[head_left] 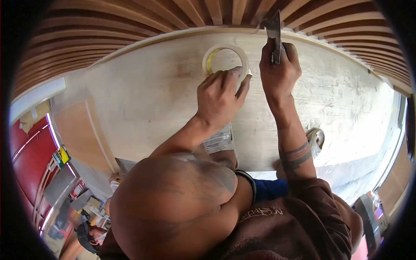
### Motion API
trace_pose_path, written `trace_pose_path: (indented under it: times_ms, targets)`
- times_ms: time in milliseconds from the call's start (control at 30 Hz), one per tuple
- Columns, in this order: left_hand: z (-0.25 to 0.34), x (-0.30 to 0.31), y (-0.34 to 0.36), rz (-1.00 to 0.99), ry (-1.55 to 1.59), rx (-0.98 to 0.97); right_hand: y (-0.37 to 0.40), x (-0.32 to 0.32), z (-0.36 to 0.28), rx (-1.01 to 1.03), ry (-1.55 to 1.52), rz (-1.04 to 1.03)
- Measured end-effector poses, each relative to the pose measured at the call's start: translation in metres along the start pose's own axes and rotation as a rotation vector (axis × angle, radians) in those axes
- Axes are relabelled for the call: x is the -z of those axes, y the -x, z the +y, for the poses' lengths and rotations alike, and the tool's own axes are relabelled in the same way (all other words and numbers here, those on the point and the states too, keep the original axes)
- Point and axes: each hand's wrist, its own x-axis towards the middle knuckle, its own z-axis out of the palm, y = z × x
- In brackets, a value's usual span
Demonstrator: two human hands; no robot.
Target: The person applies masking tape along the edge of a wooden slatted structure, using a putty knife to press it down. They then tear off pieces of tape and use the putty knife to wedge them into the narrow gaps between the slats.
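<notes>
My left hand point(220, 96) grips the lower edge of a roll of masking tape point(207, 60) with its fingers and thumb. The roll's hollow centre faces me, with yellow showing on its inner wall. To the right, my right hand point(281, 71) is closed around a putty knife point(274, 31), whose flat metal blade points up toward the wooden slats point(238, 12). The blade's tip overlaps the lower ends of the slats in this view. Both hands are over a pale, smudged board point(147, 95).
A roll of clear tape point(318, 138) is right of my forearm. Below my left wrist lies a plastic-wrapped item point(220, 139). A thin ledge point(173, 34) runs along the slats. Tan panels point(73, 125) and a cluttered area with yellow-green packaging point(62, 156) are at left.
</notes>
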Motion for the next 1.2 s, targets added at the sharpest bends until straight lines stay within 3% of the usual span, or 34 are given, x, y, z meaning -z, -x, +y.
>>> trace_pose_path:
  times_ms: [433,1200]
  targets:
    - [-0.001,0.0,0.002,-0.034,0.05,0.011,-0.005,-0.018,-0.004,0.015,0.008,0.082]
    - [0.0,-0.005,0.004,-0.022,0.025,-0.063,-0.011,-0.003,0.022,0.059,-0.241,-0.098]
